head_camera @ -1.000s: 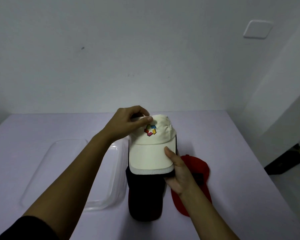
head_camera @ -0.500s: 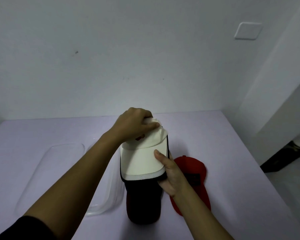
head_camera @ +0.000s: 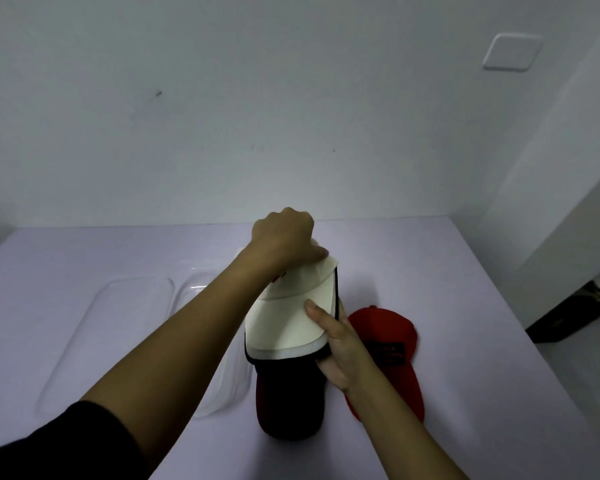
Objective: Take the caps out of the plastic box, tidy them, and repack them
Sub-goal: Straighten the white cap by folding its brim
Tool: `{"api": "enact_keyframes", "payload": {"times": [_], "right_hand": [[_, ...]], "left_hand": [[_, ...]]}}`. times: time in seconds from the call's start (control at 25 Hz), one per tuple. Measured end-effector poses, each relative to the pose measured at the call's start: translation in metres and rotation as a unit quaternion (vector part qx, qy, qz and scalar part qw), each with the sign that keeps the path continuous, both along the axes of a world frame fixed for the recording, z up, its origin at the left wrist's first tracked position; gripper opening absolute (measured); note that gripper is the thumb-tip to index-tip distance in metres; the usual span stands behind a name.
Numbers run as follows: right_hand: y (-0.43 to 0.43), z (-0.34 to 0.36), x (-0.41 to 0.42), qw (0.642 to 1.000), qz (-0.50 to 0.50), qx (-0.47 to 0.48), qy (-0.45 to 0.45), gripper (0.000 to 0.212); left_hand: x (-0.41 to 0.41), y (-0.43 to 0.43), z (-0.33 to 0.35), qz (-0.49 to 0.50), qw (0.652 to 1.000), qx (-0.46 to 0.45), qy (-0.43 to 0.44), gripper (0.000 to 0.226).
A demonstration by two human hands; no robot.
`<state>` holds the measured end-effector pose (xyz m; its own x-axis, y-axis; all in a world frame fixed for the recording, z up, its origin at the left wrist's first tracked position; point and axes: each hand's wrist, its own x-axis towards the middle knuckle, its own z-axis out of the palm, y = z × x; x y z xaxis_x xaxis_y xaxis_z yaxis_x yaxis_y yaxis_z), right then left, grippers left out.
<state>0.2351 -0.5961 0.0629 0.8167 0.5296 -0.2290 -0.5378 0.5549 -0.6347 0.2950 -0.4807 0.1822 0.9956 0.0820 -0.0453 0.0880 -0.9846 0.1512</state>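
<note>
A cream cap [head_camera: 288, 320] lies stacked on a dark cap [head_camera: 290, 400] in the middle of the lilac table. My left hand [head_camera: 284, 239] presses down on the cream cap's crown and grips its fabric; the logo is mostly hidden under it. My right hand [head_camera: 336, 344] holds the right edge of the cream brim, thumb on top, fingers under the stack. A red cap [head_camera: 387, 344] lies flat on the table just right of the stack. The clear plastic box [head_camera: 219, 393] sits left of the caps, partly behind my left forearm.
A clear lid [head_camera: 111, 327] lies flat to the left of the box. The lilac table [head_camera: 465, 341] ends at a white wall behind and drops off at the right edge, where a dark object [head_camera: 575, 317] sits on the floor.
My left hand has closed over the cream cap's crown and pushed it down and back, so the coloured logo is covered. The crown looks flatter. My right hand keeps its hold on the brim.
</note>
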Motion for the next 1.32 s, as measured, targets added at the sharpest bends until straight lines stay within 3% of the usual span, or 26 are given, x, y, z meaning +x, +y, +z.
{"api": "enact_keyframes", "payload": {"times": [0.12, 0.2, 0.32, 0.44, 0.48, 0.56, 0.64, 0.76, 0.84, 0.92, 1.08, 1.32], "right_hand": [[0.002, -0.004, -0.001, 1.0, -0.002, 0.014, 0.002, 0.058], [0.001, -0.006, 0.001, 1.0, -0.002, 0.02, 0.003, 0.06], [-0.005, -0.009, 0.008, 0.999, -0.007, 0.033, 0.027, 0.08], [-0.015, -0.015, 0.022, 0.995, -0.033, 0.053, 0.072, 0.095], [-0.017, -0.018, 0.028, 0.995, -0.038, 0.057, 0.075, 0.096], [-0.018, -0.021, 0.036, 0.995, -0.045, 0.063, 0.07, 0.095], [-0.01, -0.025, 0.049, 0.995, -0.038, 0.056, 0.067, 0.092], [0.004, -0.026, 0.071, 0.998, -0.012, 0.04, 0.056, 0.084], [0.009, -0.028, 0.092, 0.999, -0.005, 0.019, 0.043, 0.082], [0.01, -0.035, 0.117, 0.999, -0.003, -0.02, 0.041, 0.087], [0.017, -0.069, 0.163, 0.992, -0.001, -0.097, 0.083, 0.1], [0.031, -0.12, 0.196, 0.97, 0.011, -0.175, 0.17, 0.054]], "left_hand": [[0.005, -0.011, -0.006, 0.002, 1.0, 0.017, -0.02, 0.032], [0.004, -0.013, -0.009, 0.011, 0.997, -0.006, -0.079, 0.041], [0.004, 0.007, -0.001, 0.051, 0.958, -0.192, -0.207, 0.058], [0.001, 0.047, -0.011, 0.153, 0.865, -0.417, -0.234, 0.04], [-0.002, 0.058, -0.021, 0.193, 0.834, -0.482, -0.189, 0.032], [-0.02, 0.063, -0.049, 0.249, 0.77, -0.587, -0.014, 0.036], [-0.031, 0.053, -0.073, 0.245, 0.671, -0.687, 0.134, 0.039], [-0.025, 0.046, -0.096, 0.237, 0.484, -0.834, 0.115, 0.021], [-0.006, 0.054, -0.112, 0.247, 0.415, -0.871, 0.091, 0.021], [0.014, 0.062, -0.125, 0.26, 0.398, -0.875, 0.096, 0.023], [0.055, 0.07, -0.157, 0.318, 0.443, -0.828, 0.129, 0.016], [0.091, 0.083, -0.216, 0.378, 0.487, -0.771, 0.157, 0.034]]}}
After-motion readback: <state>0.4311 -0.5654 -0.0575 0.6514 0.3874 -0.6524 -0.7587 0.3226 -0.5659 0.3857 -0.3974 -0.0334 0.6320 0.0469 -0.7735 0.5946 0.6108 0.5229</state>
